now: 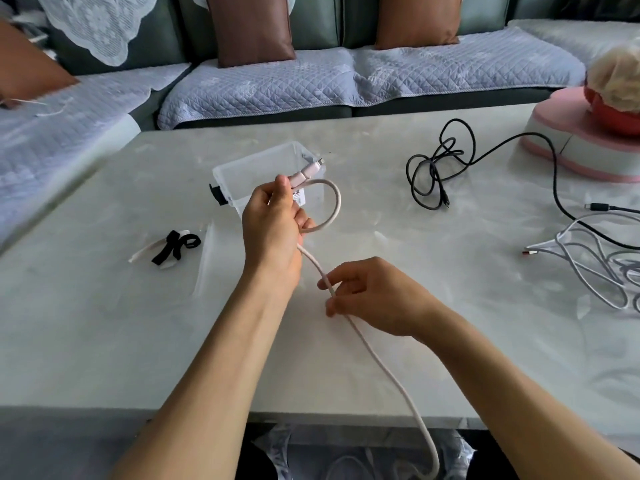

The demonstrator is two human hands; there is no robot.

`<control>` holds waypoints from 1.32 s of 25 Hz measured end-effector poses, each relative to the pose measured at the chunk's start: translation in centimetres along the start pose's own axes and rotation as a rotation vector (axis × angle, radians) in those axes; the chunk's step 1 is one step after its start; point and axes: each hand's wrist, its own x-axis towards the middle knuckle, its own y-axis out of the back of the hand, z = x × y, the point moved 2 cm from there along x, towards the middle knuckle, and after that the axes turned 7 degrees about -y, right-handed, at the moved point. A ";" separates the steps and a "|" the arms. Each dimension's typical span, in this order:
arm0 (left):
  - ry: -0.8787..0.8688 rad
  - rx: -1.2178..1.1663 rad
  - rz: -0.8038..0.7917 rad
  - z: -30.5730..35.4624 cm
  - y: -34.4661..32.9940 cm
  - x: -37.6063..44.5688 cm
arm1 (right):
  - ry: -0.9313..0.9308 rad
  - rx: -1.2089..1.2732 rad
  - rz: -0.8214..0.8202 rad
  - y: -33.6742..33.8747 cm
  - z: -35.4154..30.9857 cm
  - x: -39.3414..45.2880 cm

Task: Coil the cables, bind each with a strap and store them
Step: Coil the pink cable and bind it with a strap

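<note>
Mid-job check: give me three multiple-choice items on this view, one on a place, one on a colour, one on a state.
1. Where do the straps lie?
A. left of the clear box
B. inside it
C. on the sofa

2. What colour is the tangled cable beyond the right hand?
A. red
B. black
C. green

3. How far coiled is the pale cable in the left hand?
A. fully bound
B. untouched
C. one loop formed

Key: 1 A, they lie on the table left of the box; 2 B, it is black; 3 C, one loop shows and the rest trails off the table edge.

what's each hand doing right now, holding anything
Left hand: grips the pink cable near its plug end, one loop formed.
Right hand: fingers curled round the same cable lower down.
</note>
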 end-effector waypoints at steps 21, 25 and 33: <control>-0.490 0.548 -0.338 -0.2 0.1 -3.1 | -0.042 0.754 0.527 4.6 -0.7 -1.3; -0.486 0.556 -0.208 -0.6 0.3 -3.2 | -0.043 0.802 0.497 4.8 -1.1 -1.4; -0.363 0.573 -0.233 -0.3 0.2 -3.1 | 0.171 0.484 0.370 3.6 -2.0 -0.6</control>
